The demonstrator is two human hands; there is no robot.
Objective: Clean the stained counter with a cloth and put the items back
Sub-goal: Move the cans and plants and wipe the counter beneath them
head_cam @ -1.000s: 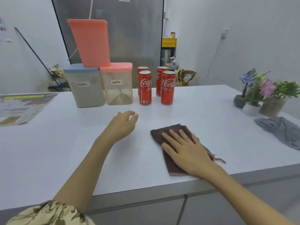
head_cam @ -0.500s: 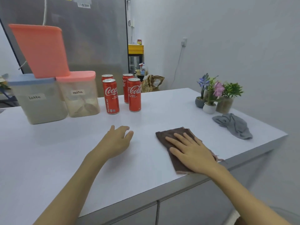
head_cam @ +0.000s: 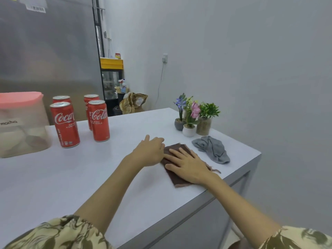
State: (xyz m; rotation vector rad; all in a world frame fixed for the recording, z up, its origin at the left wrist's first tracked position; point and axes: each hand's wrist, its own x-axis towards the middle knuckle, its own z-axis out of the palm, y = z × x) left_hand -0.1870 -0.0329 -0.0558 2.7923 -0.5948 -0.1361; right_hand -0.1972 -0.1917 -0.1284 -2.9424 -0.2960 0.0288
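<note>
A brown cloth (head_cam: 177,178) lies flat on the white counter (head_cam: 75,177) near its front right edge. My right hand (head_cam: 186,166) presses on it with straight, spread fingers. My left hand (head_cam: 150,151) sits just left of the cloth, its fingertips at the cloth's far left edge; whether they pinch it is unclear. Several red Coca-Cola cans (head_cam: 99,121) stand at the back left, next to a clear "mocha" container (head_cam: 21,126) with a pink lid.
A crumpled grey cloth (head_cam: 212,149) lies right of the brown one, near the counter's right edge. Three small potted plants (head_cam: 194,117) stand behind it. A steel fridge door is behind the cans. The counter's corner is at the right.
My left hand slid right across the counter until it met the brown cloth beside my right hand. The view turned right, so the latte and tall pink containers left the frame.
</note>
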